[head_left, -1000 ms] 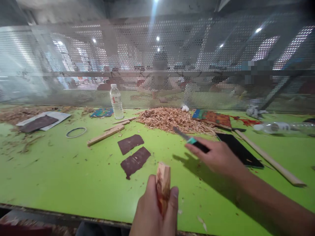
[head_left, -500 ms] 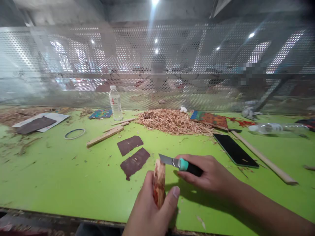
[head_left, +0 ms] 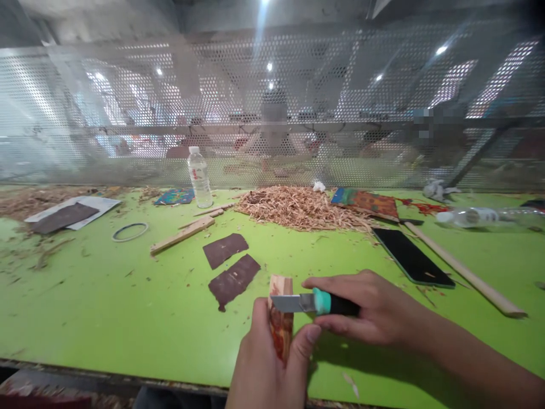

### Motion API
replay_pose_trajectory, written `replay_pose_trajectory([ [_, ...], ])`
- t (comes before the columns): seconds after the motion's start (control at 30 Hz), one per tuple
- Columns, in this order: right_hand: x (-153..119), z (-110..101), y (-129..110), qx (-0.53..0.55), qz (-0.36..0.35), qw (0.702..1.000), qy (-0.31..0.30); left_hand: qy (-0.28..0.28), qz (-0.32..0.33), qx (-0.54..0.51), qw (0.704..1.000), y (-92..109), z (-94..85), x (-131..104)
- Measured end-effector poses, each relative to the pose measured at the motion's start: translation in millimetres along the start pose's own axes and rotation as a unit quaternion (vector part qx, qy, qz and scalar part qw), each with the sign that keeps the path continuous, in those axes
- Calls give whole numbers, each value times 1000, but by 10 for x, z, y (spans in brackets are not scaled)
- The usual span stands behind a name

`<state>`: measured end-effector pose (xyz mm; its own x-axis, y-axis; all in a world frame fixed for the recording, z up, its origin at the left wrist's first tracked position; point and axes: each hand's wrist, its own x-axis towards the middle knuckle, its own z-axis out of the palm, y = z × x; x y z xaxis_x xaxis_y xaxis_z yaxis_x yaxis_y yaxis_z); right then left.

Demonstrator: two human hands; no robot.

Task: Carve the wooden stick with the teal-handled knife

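Note:
My left hand [head_left: 272, 358] grips a small block of wood [head_left: 281, 329], reddish-brown on its faces and pale at the far end, pointing away from me above the table. In my right hand [head_left: 370, 309] is a utility knife [head_left: 332, 303] with a black and teal handle. Its blade lies across the upper face of the block, roughly crosswise, and my right thumb is close to my left thumb. Two torn pieces of brown sandpaper [head_left: 234, 281] lie on the table just left of the block.
A heap of wood shavings [head_left: 298, 210] sits at the back middle. To the right are a black phone [head_left: 413, 258] and a long wooden rod [head_left: 468, 272]. A water bottle [head_left: 200, 179] stands near the perforated screen [head_left: 149, 113], with a wooden strip [head_left: 181, 237] and a tape ring [head_left: 130, 231] closer in.
The knife blade has come from the block's far tip down along it towards me. The block has turned slightly, showing more of its upper face, and both hands have shifted a little right.

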<state>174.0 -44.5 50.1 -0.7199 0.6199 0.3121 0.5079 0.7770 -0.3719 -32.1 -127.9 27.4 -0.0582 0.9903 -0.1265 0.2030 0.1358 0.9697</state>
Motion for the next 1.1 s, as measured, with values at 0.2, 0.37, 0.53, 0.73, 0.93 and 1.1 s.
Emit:
replay_pose_trajectory([
  [0.2, 4, 40, 0, -23, -4, 999, 32, -10, 14, 74, 997, 64, -3, 12],
  [0.37, 54, 38, 138, -42, 75, 993, 75, -12, 5, 80, 997, 84, -3, -2],
  [0.53, 98, -177, 431, -131, 260, 939, 181, -3, -1, 92, 996, 90, -9, -36],
  [0.73, 135, -58, 278, -46, 240, 962, 120, -21, -6, 53, 998, 115, -78, 6],
  [0.93, 115, 126, 28, -5, 129, 989, 67, -44, -15, 16, 999, 98, -118, 19],
  [1.1, 86, 137, -32, 7, 106, 991, 79, -56, -18, -75, 995, 64, -124, 21],
])
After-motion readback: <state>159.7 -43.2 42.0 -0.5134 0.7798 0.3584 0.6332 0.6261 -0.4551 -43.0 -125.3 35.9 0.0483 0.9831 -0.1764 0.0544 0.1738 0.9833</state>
